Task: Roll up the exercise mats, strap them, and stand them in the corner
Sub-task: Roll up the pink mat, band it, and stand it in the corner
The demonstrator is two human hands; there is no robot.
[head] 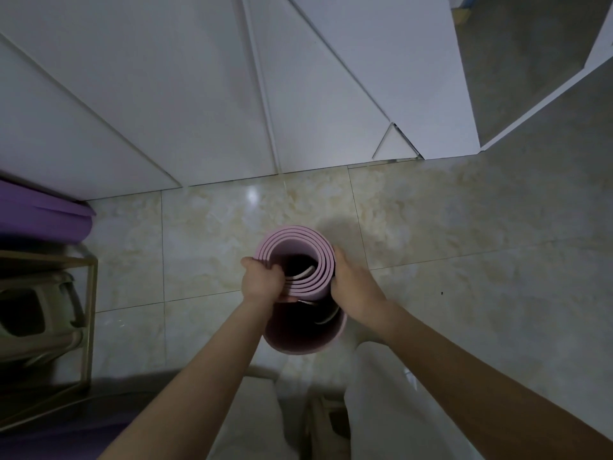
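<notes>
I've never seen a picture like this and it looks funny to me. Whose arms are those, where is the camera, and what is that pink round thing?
There is no robot here: those are a person's two bare arms. The camera sits on the person's head and looks down, so you see what they see. Its wide lens bends the edges. The round thing is a pink mat for exercise, rolled up and held upright, so you look onto its spiral end. The left hand grips the rim, with its fingers tucked inside the roll. The right hand holds the outer side. Underneath is a shiny tiled floor that meets a white wall. At the left edge lies a purple mat. Something pale shows inside the roll; I cannot tell what it is.
</notes>
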